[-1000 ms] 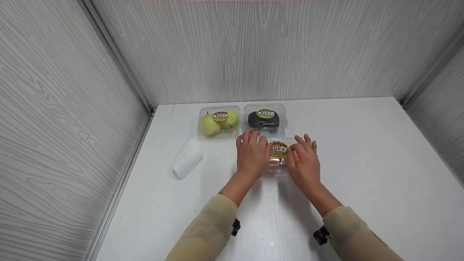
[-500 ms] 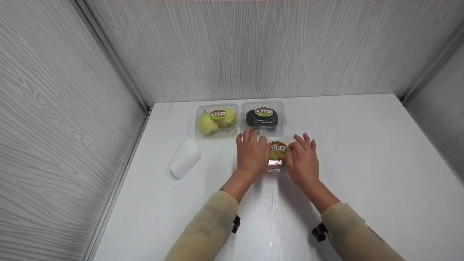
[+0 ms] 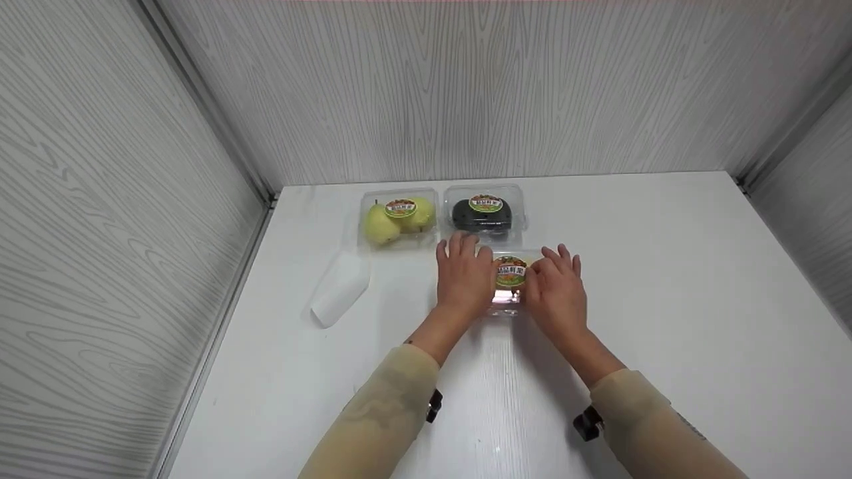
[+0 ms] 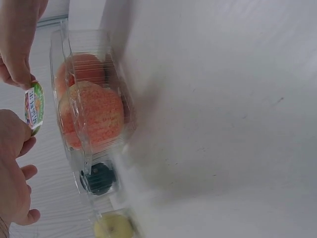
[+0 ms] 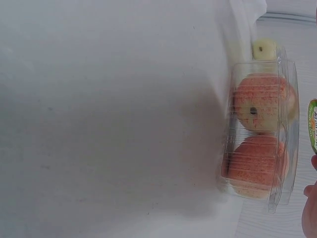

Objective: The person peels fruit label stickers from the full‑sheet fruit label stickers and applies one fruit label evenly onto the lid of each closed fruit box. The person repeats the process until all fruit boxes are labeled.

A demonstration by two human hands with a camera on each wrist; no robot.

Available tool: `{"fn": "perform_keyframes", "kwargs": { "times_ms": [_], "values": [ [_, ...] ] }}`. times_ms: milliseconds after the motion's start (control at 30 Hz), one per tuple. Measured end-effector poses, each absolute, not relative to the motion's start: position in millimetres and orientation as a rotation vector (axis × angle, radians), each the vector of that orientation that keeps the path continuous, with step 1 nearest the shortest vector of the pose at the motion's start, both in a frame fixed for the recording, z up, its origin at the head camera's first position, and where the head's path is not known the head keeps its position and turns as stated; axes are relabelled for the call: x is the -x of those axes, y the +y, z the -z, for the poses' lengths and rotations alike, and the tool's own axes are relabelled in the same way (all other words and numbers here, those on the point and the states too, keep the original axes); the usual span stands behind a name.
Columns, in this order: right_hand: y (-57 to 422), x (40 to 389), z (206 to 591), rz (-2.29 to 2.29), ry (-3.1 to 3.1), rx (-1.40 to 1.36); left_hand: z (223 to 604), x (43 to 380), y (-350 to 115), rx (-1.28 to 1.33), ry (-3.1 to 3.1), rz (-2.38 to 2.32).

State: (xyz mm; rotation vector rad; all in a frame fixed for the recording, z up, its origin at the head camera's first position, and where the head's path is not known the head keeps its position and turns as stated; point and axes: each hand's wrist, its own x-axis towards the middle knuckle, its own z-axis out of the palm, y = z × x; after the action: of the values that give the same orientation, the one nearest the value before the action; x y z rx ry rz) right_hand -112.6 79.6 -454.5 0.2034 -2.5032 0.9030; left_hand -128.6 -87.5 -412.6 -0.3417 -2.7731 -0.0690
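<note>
A clear plastic clamshell box (image 5: 233,134) holds red-streaked apples (image 4: 91,116) and sits on the table with its lid down. Close above the lid, an oval fruit label (image 3: 511,271) is stretched between my two hands. My left hand (image 3: 464,278) pinches one end of it at the thumb, the other fingers spread forward. At the opposite end, my right hand (image 3: 558,293) pinches the label between thumb and index finger, with its remaining fingers raised. In the left wrist view the label (image 4: 34,105) shows a gap between it and the lid.
Behind stand two labelled clamshells, one with yellow-green pears (image 3: 399,221), one with a dark fruit (image 3: 482,214). A curled white sheet of paper (image 3: 341,289) lies at the left on the white table (image 3: 665,299). Wood-grain panels (image 3: 426,93) enclose the back and sides.
The head view has shifted slightly. Both hands keep hold of the label over the apple box, in nearly the same place.
</note>
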Motion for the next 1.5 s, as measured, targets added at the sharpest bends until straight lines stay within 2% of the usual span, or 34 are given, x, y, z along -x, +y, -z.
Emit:
{"fn": "perform_keyframes", "kwargs": {
  "times_ms": [1500],
  "values": [
    [82.9,113.4,456.6,-0.825,-2.643,-0.112,420.5,134.5,-77.1,0.353,-2.804,0.011]
  ]
}}
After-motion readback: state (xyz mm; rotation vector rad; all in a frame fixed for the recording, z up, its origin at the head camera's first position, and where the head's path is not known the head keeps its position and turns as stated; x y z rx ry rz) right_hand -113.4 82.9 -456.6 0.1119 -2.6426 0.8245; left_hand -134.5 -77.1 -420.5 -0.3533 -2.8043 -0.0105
